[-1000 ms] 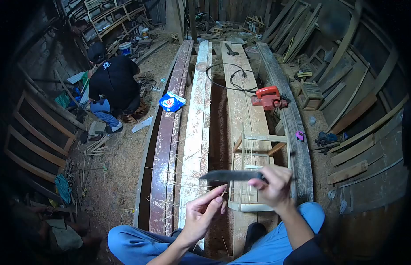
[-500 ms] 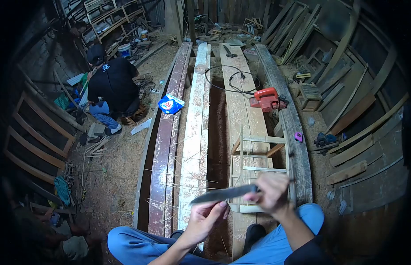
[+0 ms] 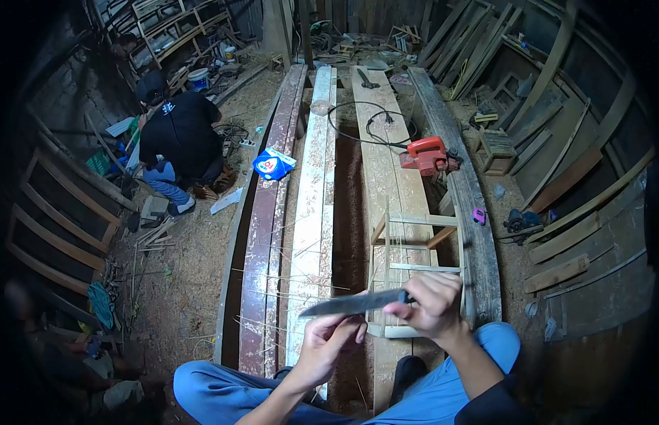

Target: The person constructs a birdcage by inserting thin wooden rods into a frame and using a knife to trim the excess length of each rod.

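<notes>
Over the shaving-strewn planks, your right hand has its fingers wrapped round the handle of the knife (it should handle stiff and light, best held there), which crosses over your left hand, whose partly hidden grip I cannot tell.

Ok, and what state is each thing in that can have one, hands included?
Long dark-bladed knife: unsheathed, gripped in the right hand.
Left hand: fingers pinched together, anything held is hidden.
Red power tool: set down, unheld; on or off, cannot tell.
Black cable: loosely looped, plug lying loose.
Blue-and-white packet: lying down, opened or sealed unclear.
Pale wooden frame: unheld.
Small pink tape measure: unheld.
</notes>
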The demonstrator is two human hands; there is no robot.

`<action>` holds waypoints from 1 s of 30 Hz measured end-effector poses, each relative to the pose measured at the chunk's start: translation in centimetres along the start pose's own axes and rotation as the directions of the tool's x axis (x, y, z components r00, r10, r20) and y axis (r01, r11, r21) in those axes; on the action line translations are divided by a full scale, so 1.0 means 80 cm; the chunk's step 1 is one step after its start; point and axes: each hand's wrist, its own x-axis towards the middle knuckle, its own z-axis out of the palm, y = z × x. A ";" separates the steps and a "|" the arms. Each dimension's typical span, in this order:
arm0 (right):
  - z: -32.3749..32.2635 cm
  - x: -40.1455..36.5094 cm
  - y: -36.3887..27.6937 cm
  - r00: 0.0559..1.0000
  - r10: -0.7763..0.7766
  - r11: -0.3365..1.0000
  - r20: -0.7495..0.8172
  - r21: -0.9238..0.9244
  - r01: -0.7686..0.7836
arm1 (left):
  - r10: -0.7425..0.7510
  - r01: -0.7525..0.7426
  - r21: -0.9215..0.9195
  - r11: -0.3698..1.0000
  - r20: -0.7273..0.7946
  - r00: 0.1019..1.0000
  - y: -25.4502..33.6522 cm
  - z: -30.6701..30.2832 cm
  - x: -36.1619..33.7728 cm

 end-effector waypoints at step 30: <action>0.012 -0.007 0.002 1.000 0.000 1.000 -0.004 -0.014 -0.001 | 0.060 -0.054 0.064 0.996 -0.101 0.993 -0.004 -0.003 0.005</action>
